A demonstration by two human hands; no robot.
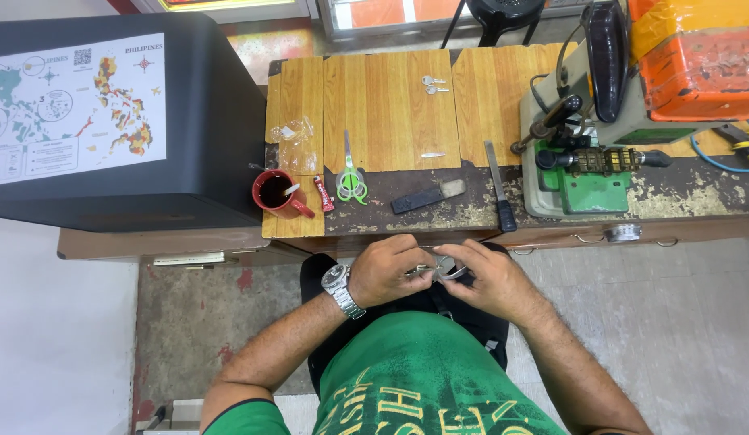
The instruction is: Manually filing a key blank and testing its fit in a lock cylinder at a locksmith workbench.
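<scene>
Both hands work a key ring [444,269] over the lap: left hand [388,270] pinches the keys, right hand [489,279] grips the ring. Likely threading; next needs prying the coil.

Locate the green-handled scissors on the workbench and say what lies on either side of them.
In the head view, the green-handled scissors lie left of centre on the workbench, between the small red tube beside the red mug and the dark brush.

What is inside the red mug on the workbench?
The red mug holds a dark liquid, with a light-coloured stick or spoon handle leaning out of it. What lies below the liquid's surface cannot be seen.
</scene>
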